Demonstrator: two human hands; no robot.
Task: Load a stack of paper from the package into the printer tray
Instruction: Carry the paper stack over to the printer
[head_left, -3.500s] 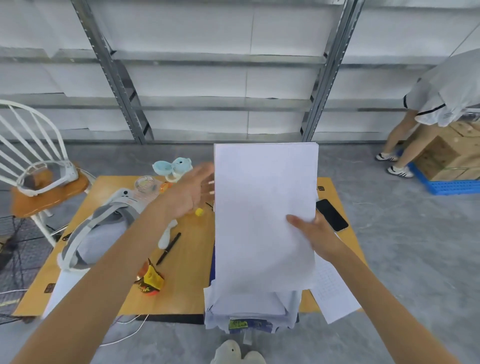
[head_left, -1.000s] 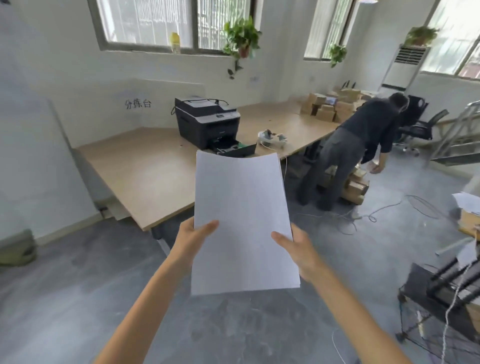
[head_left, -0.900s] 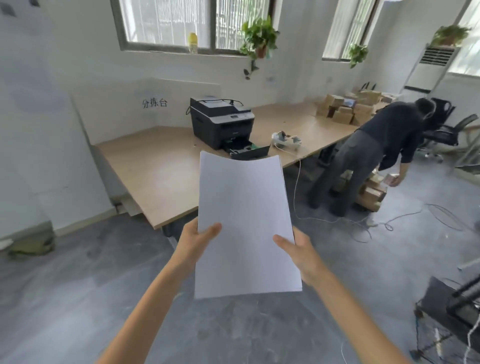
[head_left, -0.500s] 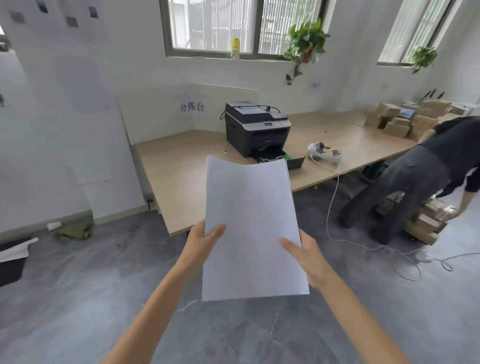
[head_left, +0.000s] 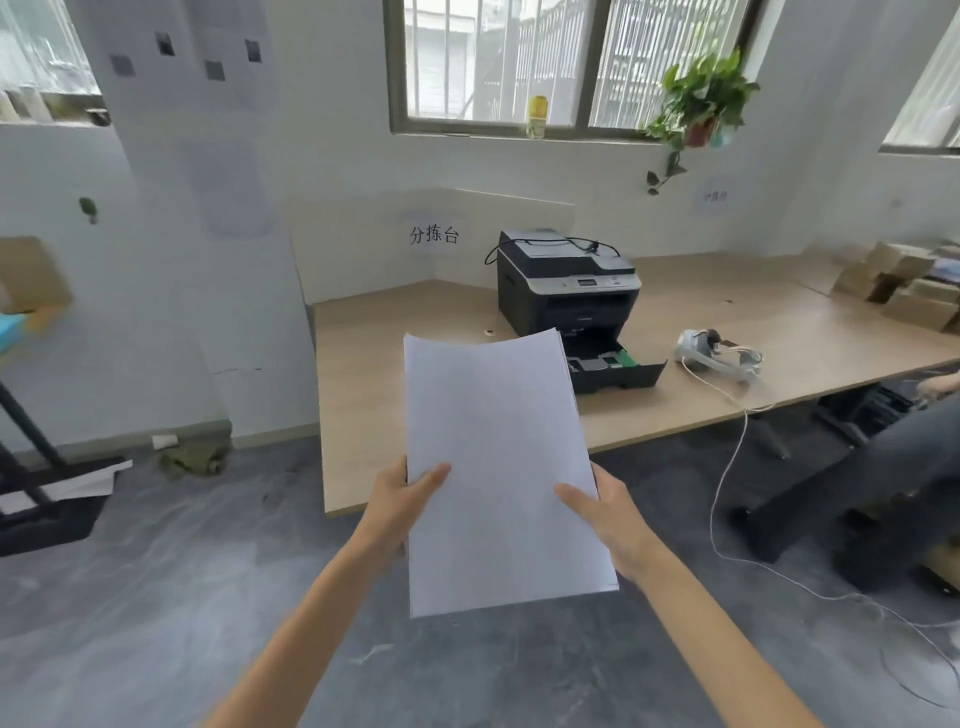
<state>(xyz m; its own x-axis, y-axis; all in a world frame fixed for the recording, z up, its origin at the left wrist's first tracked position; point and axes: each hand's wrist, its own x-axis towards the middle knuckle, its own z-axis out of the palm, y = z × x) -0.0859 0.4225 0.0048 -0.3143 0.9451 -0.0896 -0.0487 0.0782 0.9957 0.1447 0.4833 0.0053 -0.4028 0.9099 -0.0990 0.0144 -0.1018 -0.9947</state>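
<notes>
I hold a white stack of paper (head_left: 498, 467) out in front of me over the grey floor, its far edge slightly curled. My left hand (head_left: 402, 496) grips its left edge and my right hand (head_left: 605, 512) grips its right edge, thumbs on top. Beyond the sheets a black and grey printer (head_left: 566, 280) stands on a long wooden table (head_left: 426, 374). Its black paper tray (head_left: 618, 366) is pulled out toward me, its left part hidden behind the paper. The paper package is out of view.
A white headset (head_left: 719, 356) with a cable trailing to the floor lies right of the tray. Cardboard boxes (head_left: 904, 291) sit at the table's far right. A person in dark trousers (head_left: 883, 467) stands at the right edge. A black stand base (head_left: 47, 499) sits on the left floor.
I lifted the stack off the package table, turned to the room with the printer and came closer; the printer and table now look larger and more centred. Both hands keep their hold.
</notes>
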